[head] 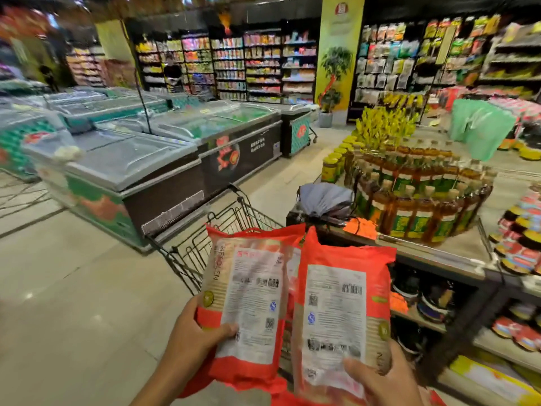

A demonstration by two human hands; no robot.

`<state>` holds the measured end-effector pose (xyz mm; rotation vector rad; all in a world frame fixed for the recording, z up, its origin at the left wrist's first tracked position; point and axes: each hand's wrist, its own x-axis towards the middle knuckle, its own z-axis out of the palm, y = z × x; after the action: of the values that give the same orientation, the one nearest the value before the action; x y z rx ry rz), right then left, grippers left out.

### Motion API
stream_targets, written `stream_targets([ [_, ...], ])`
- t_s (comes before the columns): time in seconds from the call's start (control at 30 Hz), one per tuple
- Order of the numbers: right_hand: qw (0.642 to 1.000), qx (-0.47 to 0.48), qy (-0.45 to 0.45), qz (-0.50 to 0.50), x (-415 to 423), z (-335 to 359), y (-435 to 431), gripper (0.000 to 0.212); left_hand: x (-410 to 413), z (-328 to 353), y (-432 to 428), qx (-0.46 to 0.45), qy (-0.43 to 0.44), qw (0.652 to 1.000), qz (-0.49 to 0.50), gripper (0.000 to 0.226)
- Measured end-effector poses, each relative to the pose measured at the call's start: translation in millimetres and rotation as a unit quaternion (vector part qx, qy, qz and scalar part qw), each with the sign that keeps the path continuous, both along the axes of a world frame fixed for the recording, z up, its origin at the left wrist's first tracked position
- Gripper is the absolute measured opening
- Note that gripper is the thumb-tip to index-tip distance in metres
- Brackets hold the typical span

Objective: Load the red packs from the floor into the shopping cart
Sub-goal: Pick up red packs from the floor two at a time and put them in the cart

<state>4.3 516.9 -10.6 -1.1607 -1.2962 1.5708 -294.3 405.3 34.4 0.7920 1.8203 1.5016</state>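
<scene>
I hold two red packs with white label panels up in front of me. My left hand (194,332) grips the left red pack (248,300) at its lower edge, thumb on the label. My right hand (380,379) grips the right red pack (339,312) from below, thumb on its face. Behind and under the packs stands the black wire shopping cart (205,238), mostly hidden by them. More red packaging (263,389) shows below the packs at the bottom edge.
A row of chest freezers (140,168) lines the left side of the aisle. To the right is a display table of oil bottles (418,197) with shelving below. A grey drawstring bag (325,200) sits beyond the cart. Beige tiled floor (73,288) lies open at left.
</scene>
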Motion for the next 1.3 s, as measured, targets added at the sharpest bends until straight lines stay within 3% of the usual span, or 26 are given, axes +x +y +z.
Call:
stream_targets([
  [0.13, 1.0, -0.008, 0.018, 0.007, -86, -5, 15, 0.107, -93, -16, 26, -0.015, -0.023, 1.0, -0.012, 0.07],
  [0.27, 1.0, -0.012, 0.016, -0.013, -160, -4, 39, 0.076, -170, -27, 69, -0.03, -0.02, 0.999, -0.019, 0.061],
  [0.33, 0.998, -0.037, 0.031, -0.048, -187, -10, 49, 0.064, -202, -36, 96, -0.044, -0.033, 0.998, -0.028, 0.065],
  [0.47, 0.991, -0.074, -0.036, -0.106, -214, -46, 101, 0.058, -247, -58, 172, -0.082, -0.054, 0.993, -0.069, 0.081],
  [0.63, 0.977, -0.126, -0.084, -0.152, -239, -112, 200, 0.081, -266, -99, 289, -0.138, -0.034, 0.983, -0.12, 0.066],
  [0.83, 0.96, -0.207, -0.103, -0.159, -279, -160, 309, 0.074, -281, -169, 414, -0.268, -0.009, 0.954, -0.136, 0.066],
  [0.9, 0.955, -0.216, -0.112, -0.171, -288, -177, 334, 0.076, -286, -187, 443, -0.289, -0.001, 0.946, -0.149, 0.065],
  [1.1, 0.935, -0.254, -0.168, -0.183, -300, -216, 370, 0.058, -285, -229, 489, -0.337, 0.05, 0.925, -0.168, 0.049],
  [1.23, 0.928, -0.256, -0.23, -0.145, -294, -225, 370, 0.089, -289, -237, 492, -0.338, 0.125, 0.906, -0.22, 0.034],
  [1.3, 0.926, -0.223, -0.277, -0.128, -294, -228, 365, 0.097, -294, -236, 489, -0.32, 0.183, 0.894, -0.254, 0.047],
])
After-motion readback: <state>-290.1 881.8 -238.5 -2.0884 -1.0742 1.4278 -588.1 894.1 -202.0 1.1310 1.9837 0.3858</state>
